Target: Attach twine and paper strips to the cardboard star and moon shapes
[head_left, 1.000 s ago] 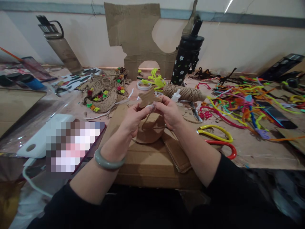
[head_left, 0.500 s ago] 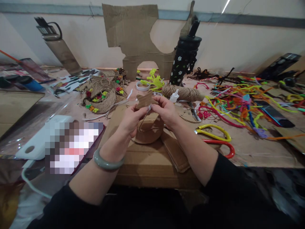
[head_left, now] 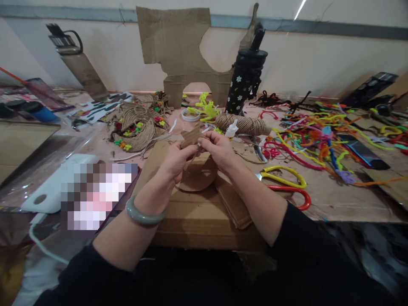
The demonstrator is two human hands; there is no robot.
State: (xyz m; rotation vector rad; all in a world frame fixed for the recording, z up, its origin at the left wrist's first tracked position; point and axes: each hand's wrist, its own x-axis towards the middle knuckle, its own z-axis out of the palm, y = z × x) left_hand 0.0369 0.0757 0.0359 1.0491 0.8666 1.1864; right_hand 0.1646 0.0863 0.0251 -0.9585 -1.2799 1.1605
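Observation:
A small brown cardboard cutout [head_left: 190,135] is held up in front of me. My left hand [head_left: 175,161] pinches its lower edge between thumb and fingers, a jade-coloured bangle on the wrist. Thumb and fingers of my right hand [head_left: 219,149] are pressed together at the cutout's right side, close to my left thumb. Something small and pale shows between the fingertips; its kind is too small to tell. A thin strand of twine hangs below the hands, over a rounded cardboard piece [head_left: 199,180]. That piece lies on a flat cardboard box [head_left: 191,221].
Scissors [head_left: 285,176] with yellow and red handles lie right of the box. Behind my hands are a twine roll [head_left: 240,123], a white-tipped glue bottle [head_left: 231,128] and coiled twine work [head_left: 140,121]. Pipe cleaners [head_left: 318,140] spread rightward. A black bottle [head_left: 244,80] stands behind.
The cutout has tilted and its top sits slightly lower. My right fingers have shifted a little left, covering more of its right side.

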